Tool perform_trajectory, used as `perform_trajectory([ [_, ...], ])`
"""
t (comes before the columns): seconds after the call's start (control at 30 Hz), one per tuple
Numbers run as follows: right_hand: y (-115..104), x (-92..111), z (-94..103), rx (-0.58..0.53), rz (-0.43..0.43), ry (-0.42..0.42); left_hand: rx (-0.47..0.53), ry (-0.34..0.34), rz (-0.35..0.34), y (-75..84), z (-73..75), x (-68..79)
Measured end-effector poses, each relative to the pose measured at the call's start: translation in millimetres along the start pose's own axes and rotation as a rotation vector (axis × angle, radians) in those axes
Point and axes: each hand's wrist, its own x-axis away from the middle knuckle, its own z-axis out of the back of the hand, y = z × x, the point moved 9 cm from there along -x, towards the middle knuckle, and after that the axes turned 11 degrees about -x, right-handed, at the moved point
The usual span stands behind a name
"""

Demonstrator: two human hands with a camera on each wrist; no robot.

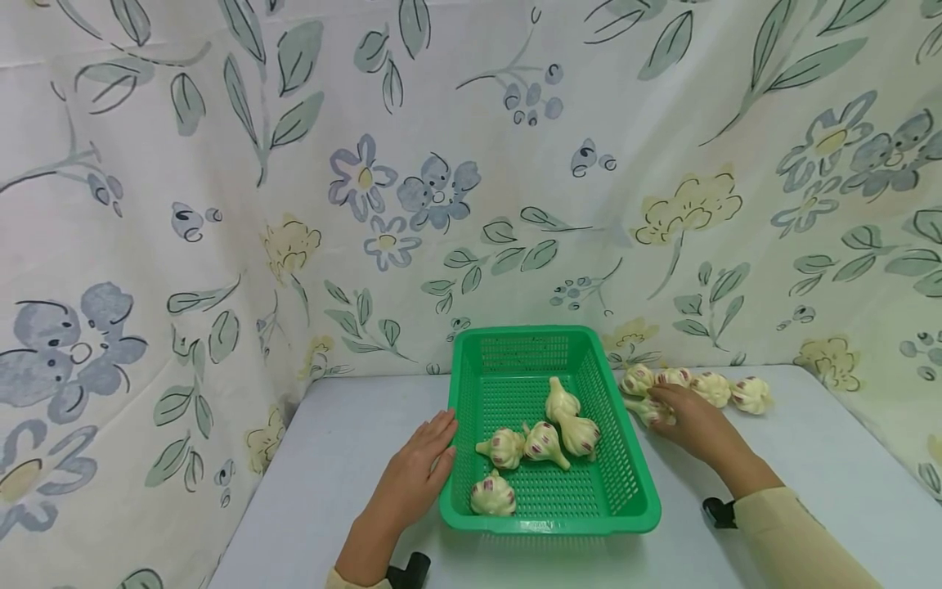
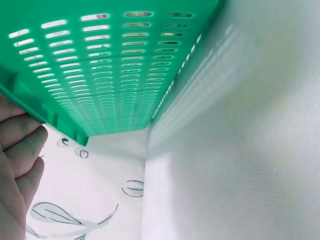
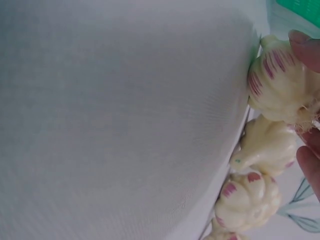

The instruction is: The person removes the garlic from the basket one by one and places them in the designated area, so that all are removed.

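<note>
A green plastic basket stands on the white table with several garlic bulbs inside, white with purple streaks. My left hand rests against the basket's left rim, fingers straight; in the left wrist view those fingers touch the rim's edge. Just right of the basket, my right hand grips a garlic bulb that lies close to the basket wall. The right wrist view shows the thumb and fingertips on opposite sides of this bulb, its roots facing the palm side.
Several more garlic bulbs lie in a row along the table's back edge, right of the basket. A floral cloth hangs behind the table. The white tabletop extends on both sides of the basket.
</note>
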Motion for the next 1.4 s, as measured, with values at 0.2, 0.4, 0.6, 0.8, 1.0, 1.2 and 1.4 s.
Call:
perform_trajectory([
  [0.2,-1.2,0.0,0.7,0.002,0.005,-0.002,-0.001,0.004,0.003,0.2,0.3,-0.2],
  [0.4,-4.8,-0.5,8.8,-0.046,-0.018,-0.029,0.003,-0.006,0.003,0.3,0.0,-0.3],
  [0.6,-10.6,-4.4,36.1,-0.137,-0.094,-0.038,-0.001,-0.007,-0.002,1.2,-0.1,-0.1],
  [0.8,-43.1,-15.9,69.9,-0.160,-0.061,0.012,-0.007,0.005,-0.006,1.9,1.2,-0.1],
  [1.0,-94.6,-29.2,87.2,-0.244,0.044,0.055,-0.004,-0.003,0.001,0.5,0.1,-0.1],
  [1.2,-143.2,-43.8,77.6,-0.321,0.164,0.047,0.003,-0.009,0.002,0.0,-0.3,-0.2],
  [1.4,-181.7,-56.5,50.7,-0.348,0.228,-0.020,-0.003,-0.005,-0.004,0.0,-0.1,-0.5],
])
